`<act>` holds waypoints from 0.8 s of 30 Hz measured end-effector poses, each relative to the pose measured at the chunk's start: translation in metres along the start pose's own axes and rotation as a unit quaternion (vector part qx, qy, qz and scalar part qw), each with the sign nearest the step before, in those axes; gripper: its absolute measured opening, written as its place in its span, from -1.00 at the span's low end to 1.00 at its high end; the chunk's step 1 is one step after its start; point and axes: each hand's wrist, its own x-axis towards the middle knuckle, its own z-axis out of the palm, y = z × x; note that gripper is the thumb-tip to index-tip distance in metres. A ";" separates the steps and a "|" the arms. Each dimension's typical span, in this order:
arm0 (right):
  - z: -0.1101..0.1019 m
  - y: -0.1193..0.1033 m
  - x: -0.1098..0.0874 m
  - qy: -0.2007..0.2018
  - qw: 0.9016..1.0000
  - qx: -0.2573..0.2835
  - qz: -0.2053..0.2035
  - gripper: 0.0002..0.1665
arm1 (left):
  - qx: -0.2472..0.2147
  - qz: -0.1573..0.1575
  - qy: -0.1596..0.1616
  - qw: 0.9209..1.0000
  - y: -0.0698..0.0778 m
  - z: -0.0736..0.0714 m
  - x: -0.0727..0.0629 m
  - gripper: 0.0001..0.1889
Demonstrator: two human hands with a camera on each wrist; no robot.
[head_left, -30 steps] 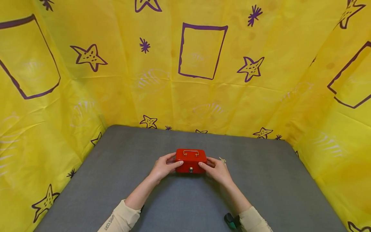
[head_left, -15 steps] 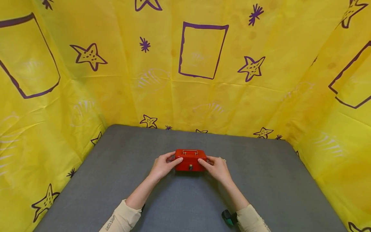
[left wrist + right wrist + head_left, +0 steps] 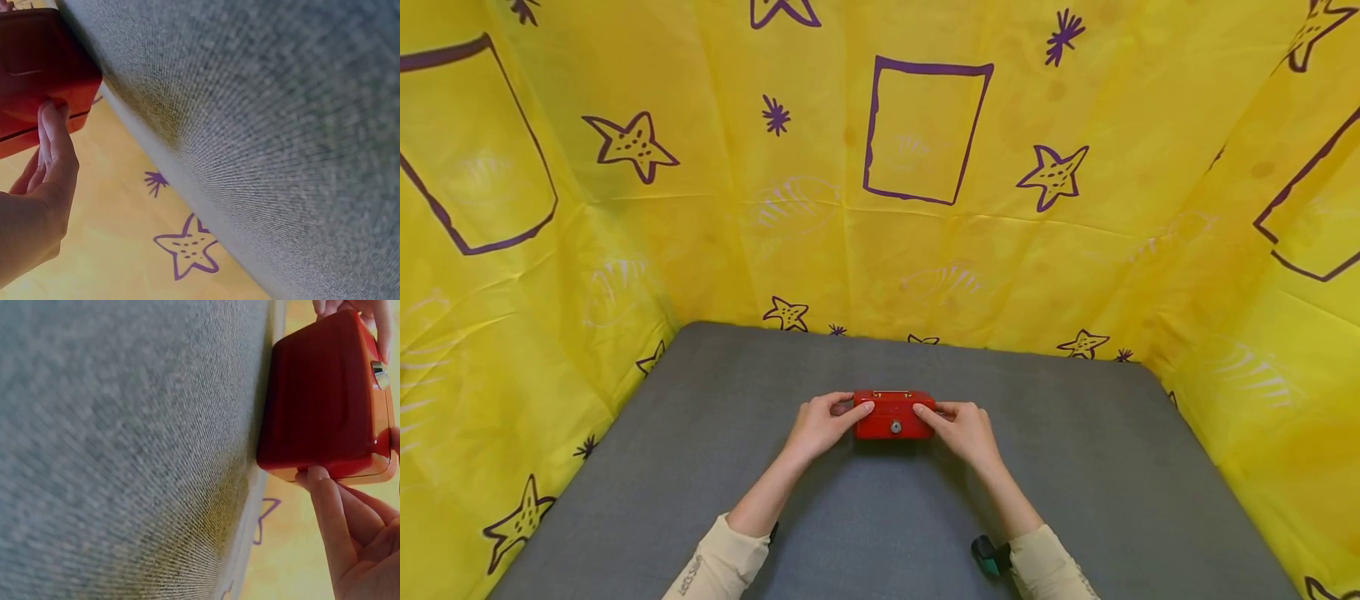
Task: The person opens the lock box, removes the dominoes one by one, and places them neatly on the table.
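A red cash box (image 3: 891, 415) with a round silver lock on its front and a thin carrying handle on its lid is held up off the grey table, its underside showing in both wrist views. My left hand (image 3: 820, 428) grips its left end, thumb on the front and fingers along the side. At the right end my right hand (image 3: 966, 432) holds it the same way. In the left wrist view, fingertips press the side of the box (image 3: 37, 69). Close to the lock, the right wrist view shows the box (image 3: 319, 394) between both hands.
The grey table (image 3: 1075, 483) spreads out around the hands. Yellow cloth (image 3: 700, 250) with purple starfish and frames hangs along the back and both sides. A dark wrist camera (image 3: 987, 556) sits by the right sleeve.
The box has tipped back, so its lid and handle look flatter and its front faces me more. Small keys seen beside the right hand earlier are now hidden. Both hands keep their hold.
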 end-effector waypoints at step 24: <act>-0.003 0.001 0.007 -0.014 1.000 0.001 0.024 -0.34 | -0.076 -0.065 -0.068 0.993 -0.007 0.004 0.013 -0.16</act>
